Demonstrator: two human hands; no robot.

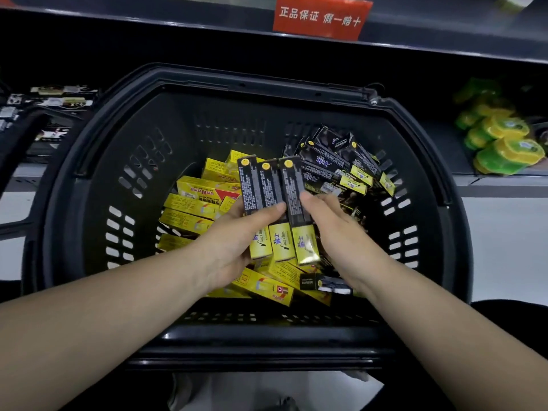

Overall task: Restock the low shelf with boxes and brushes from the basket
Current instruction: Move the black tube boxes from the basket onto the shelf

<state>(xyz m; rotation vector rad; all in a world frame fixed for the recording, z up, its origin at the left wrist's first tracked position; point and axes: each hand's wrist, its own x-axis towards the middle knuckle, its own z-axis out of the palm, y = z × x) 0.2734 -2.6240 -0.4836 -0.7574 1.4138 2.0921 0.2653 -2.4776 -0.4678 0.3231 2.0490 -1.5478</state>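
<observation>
A black plastic basket (89, 185) stands in front of me, holding several yellow boxes (192, 204) on its left and several black-and-yellow boxes (335, 167) on its right. Above the pile I hold three black-and-yellow boxes (274, 185) side by side like a fan. My left hand (234, 247) grips them from the left with its thumb across their fronts. My right hand (341, 235) touches the rightmost one with its thumb on its face. No brushes are visible in the basket.
The low shelf (498, 182) runs behind the basket. Green-and-yellow round packs (504, 143) sit on it at the right, and dark carded goods (56, 99) lie at the left. A red sign (321, 16) hangs on the shelf edge above.
</observation>
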